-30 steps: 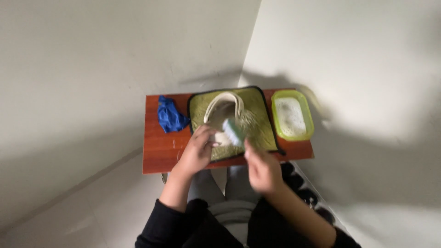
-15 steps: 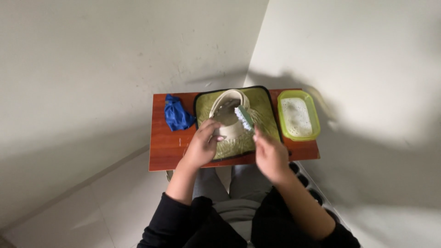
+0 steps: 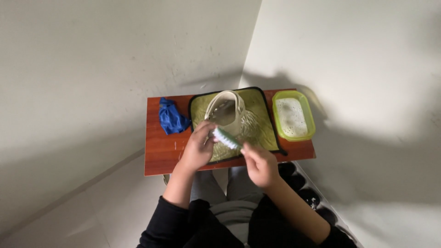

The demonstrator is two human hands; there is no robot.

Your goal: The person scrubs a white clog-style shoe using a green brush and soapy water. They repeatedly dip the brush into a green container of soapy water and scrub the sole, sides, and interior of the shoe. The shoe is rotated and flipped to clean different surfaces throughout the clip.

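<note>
Scrubbing a cream shoe (image 3: pixel 226 115) on a green mat (image 3: pixel 262 120).
Left hand (image 3: pixel 198 148) steadies it, grip closed; right hand (image 3: pixel 258 161) grips the brush (image 3: pixel 226 138), likely mid-scrub.

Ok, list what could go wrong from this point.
1. The green tub of white foamy liquid sits at the table's right end; an elbow swing could perhaps tip it.
2. The right hand works the brush over the pale shoe; spatter may fly past the green mat onto the wood.
3. The left hand steadies the shoe only at its near end, so it might slip.
</note>
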